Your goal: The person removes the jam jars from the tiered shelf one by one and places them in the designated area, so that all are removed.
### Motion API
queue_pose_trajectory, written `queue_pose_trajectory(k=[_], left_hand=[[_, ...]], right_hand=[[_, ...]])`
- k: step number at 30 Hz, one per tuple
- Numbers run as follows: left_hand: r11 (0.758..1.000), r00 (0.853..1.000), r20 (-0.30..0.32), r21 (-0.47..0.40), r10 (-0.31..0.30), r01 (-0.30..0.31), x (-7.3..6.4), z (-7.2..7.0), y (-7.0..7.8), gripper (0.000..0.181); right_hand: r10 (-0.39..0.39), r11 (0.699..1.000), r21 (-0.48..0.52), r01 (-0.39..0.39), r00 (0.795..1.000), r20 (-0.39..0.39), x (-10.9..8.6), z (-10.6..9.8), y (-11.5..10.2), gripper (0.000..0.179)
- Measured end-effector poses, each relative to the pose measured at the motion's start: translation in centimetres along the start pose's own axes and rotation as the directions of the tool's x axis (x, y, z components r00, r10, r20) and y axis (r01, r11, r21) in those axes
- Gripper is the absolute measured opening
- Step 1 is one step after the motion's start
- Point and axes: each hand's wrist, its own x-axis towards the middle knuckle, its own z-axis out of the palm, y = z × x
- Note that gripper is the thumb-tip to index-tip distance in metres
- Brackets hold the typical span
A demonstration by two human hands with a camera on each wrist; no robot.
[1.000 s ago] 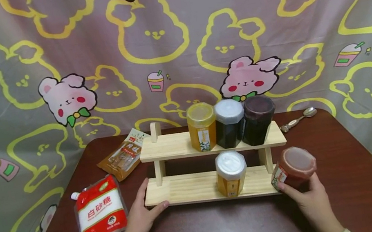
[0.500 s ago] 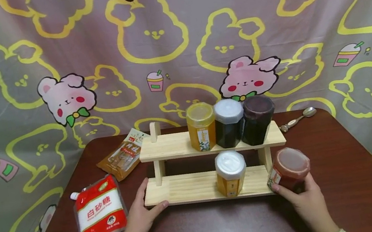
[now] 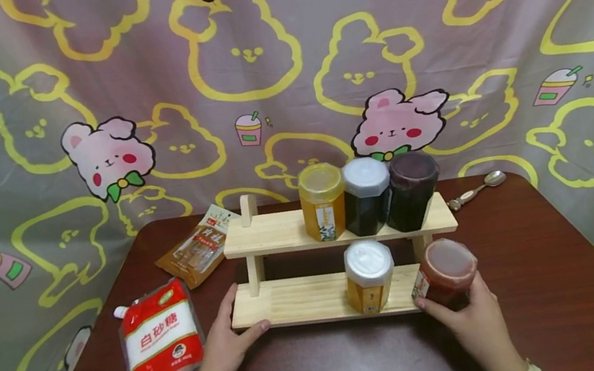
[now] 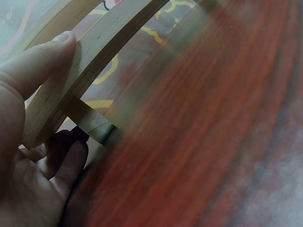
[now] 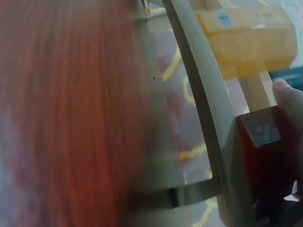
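My left hand (image 3: 229, 351) grips the left end of a two-tier wooden rack (image 3: 299, 301). In the left wrist view its thumb (image 4: 47, 61) lies on the edge of the board, with the other fingers below. My right hand (image 3: 480, 320) holds a dark red jar (image 3: 449, 261) with a pale lid, slightly tilted, at the right end of the lower shelf. In the right wrist view the jar (image 5: 270, 156) is right at the board; whether it bears on it I cannot tell. An amber jar (image 3: 370, 279) with a white lid stands to its left on that shelf.
The upper shelf carries a yellow jar (image 3: 324, 204), a dark white-lidded jar (image 3: 367, 196) and a dark purple-lidded jar (image 3: 411, 192). Left of the rack lie a red-and-white sugar pouch (image 3: 162, 342) and a brown packet (image 3: 198, 252). A spoon (image 3: 477, 190) lies behind right.
My right hand has moved left with the red jar, bringing it over the right end of the lower shelf. My left hand and the rack have stayed in place.
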Motion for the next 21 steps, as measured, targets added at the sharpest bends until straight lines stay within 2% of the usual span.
queue_pose_trajectory(k=[3,8,17,21], left_hand=[[1.000,1.000,-0.004,-0.007,0.012,-0.012,0.0,0.0,-0.1,0.106],[1.000,1.000,0.000,-0.014,0.009,-0.009,0.1,0.1,-0.2,0.107],[0.999,0.999,-0.008,-0.034,0.041,-0.042,0.0,0.1,-0.1,0.105],[0.999,0.999,-0.009,-0.029,0.031,-0.031,0.0,0.0,-0.1,0.105]], right_hand=[[-0.042,0.998,-0.045,0.043,0.999,0.010,0.1,0.4,-0.5,0.085],[-0.103,0.993,-0.059,0.103,0.995,0.009,0.2,1.0,-0.8,0.084],[-0.150,0.986,-0.063,0.151,0.989,0.016,0.5,1.3,-0.8,0.073],[-0.175,0.982,-0.070,0.177,0.984,0.030,0.7,1.2,-0.7,0.070]])
